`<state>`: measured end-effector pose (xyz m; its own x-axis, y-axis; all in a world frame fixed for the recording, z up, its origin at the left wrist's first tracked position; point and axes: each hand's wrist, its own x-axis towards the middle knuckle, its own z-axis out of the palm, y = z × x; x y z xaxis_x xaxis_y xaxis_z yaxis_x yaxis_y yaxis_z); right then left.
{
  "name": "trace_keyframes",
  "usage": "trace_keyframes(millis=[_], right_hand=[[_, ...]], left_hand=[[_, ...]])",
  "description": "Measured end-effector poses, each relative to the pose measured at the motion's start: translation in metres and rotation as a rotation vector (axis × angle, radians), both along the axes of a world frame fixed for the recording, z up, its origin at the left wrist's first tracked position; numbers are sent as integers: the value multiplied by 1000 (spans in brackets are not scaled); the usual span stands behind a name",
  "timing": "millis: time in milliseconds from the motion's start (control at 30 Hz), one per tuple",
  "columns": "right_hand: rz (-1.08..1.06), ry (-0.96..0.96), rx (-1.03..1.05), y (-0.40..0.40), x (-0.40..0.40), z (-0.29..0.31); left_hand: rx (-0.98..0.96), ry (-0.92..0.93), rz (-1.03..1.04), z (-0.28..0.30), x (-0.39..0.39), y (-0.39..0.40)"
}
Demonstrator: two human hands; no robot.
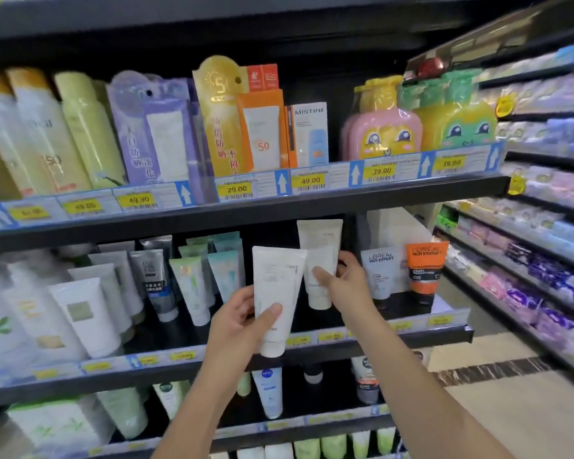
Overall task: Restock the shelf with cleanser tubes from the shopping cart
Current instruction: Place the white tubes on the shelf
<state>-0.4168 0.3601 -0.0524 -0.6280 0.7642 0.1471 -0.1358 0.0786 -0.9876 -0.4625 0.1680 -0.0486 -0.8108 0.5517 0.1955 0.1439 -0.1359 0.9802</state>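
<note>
A store shelf (378, 337) of skincare is filling the view. The white tube (275, 293), cap down and upright, is sitting gripped in the left hand (242, 318), just left of the second tube (320, 260), which the right hand (342, 281) is pinching in the shelf gap.

Dark store shelving (246, 210) with yellow price tags (236, 189), a second shelving run (527, 226) at right, tan floor (517, 409)

dark shelf (345, 342), cleanser tubes (193, 289) upright
</note>
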Motion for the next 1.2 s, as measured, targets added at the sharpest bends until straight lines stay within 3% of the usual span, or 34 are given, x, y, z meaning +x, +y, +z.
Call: trace_keyframes(millis=[200, 567, 1200], right_hand=[[-98, -114, 13, 17, -35, -15], [-205, -49, -173, 37, -54, -22], [-163, -147, -77, 51, -54, -27]], left_hand=[[16, 15, 2, 4, -22, 16], [-35, 16, -52, -18, -47, 52], [-33, -13, -67, -35, -62, 79]])
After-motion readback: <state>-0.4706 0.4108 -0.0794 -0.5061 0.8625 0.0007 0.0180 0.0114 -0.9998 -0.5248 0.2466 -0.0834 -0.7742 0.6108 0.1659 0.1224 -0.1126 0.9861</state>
